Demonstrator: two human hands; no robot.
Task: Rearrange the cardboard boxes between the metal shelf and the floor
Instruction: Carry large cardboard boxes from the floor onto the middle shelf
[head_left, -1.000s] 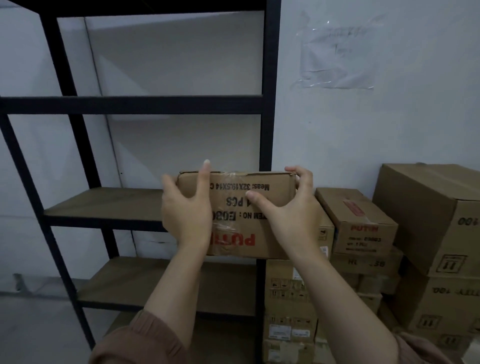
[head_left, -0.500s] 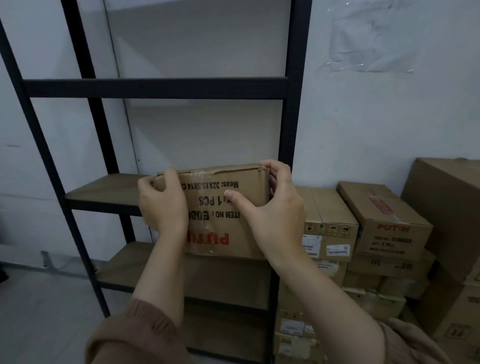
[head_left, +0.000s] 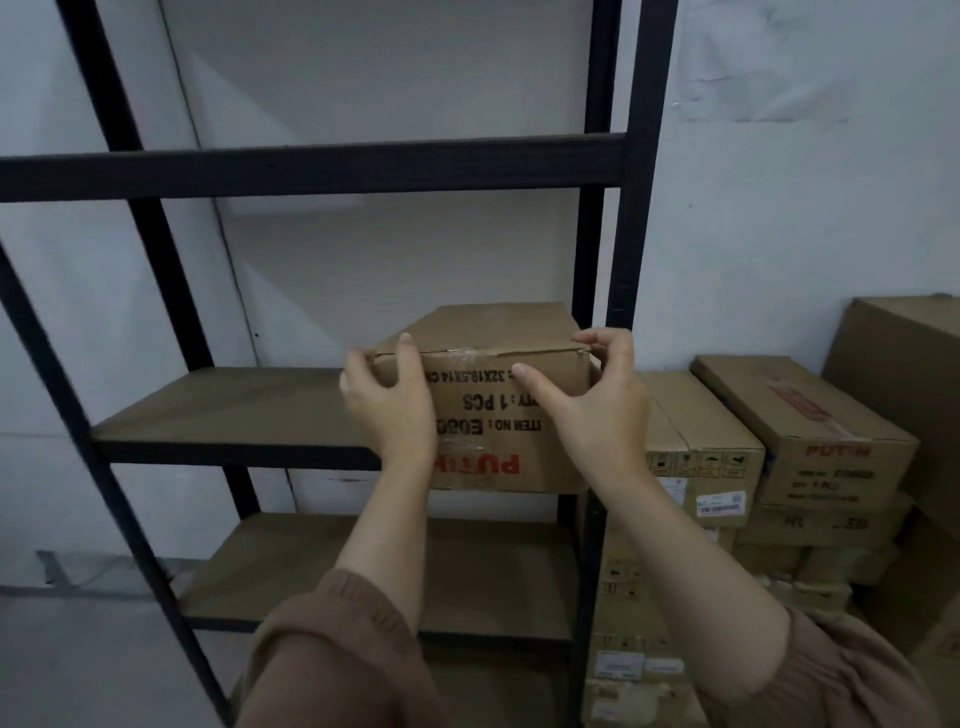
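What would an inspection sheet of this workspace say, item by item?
Surface: brown board of the black shelf.
Job's things: box, print upside down, at the board's right end; whether it rests there, cannot tell. Other boxes stacked right of the shelf.
Clutter: nothing seen.
Hands: left hand and right hand each grip a top corner of the box.
Cables: nothing seen.
Surroundings: white wall with a taped sheet; grey floor.
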